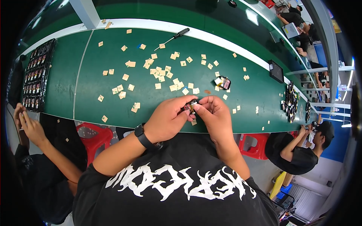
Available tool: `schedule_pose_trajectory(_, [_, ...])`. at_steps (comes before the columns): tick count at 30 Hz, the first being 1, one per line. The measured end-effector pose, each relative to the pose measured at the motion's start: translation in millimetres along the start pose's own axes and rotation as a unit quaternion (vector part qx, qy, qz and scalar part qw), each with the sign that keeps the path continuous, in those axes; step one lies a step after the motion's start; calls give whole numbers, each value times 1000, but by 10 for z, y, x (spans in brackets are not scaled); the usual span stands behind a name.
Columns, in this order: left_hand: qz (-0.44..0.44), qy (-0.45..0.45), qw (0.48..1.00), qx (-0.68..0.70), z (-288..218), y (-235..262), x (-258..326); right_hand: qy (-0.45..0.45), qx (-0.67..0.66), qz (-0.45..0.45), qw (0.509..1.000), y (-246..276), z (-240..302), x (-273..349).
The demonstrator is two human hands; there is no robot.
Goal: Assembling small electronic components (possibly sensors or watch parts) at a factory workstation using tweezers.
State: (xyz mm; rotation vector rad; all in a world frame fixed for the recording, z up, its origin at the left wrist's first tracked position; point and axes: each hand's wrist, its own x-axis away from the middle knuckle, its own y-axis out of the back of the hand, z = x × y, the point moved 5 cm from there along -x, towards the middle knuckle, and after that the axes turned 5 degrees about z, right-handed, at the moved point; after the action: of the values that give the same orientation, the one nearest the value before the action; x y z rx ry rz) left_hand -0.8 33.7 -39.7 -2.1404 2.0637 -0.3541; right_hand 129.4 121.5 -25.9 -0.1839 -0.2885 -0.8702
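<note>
Close to the table's near edge, my left hand [168, 117] is closed around a small black electronic device [187, 107] whose open side shows a circuit board. My right hand [215, 112] meets it from the right, its thumb pressed on the device and its fingers curled; part of the device is hidden by my fingers. Just beyond my right fingertips is a small brown piece [207, 91]; whether it is held or lying there I cannot tell. A similar open device [223, 83] with a white tab lies on the green table [151, 107] past my right hand.
Several small beige square stickers [158, 86] are scattered across the table. Near the back rail lies a black-handled screwdriver [182, 32]. A black tray of devices [37, 75] stands far left, a pile of black parts [290, 103] far right. People sit on both sides.
</note>
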Motion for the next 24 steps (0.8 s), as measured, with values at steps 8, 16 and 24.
schedule_pose_trajectory(8, [22, 15, 999, 32, -27, 3, 8, -27, 12, 65, 997, -6, 18, -23])
schedule_pose_trajectory(16, [-42, 9, 991, 129, -4, -1, -24, 135, 197, -53, 969, 30, 31, 156])
schedule_pose_trajectory(24, [-61, -15, 985, 163, -2, 10, 2, 342, 395, -25, 852, -153, 211, 281])
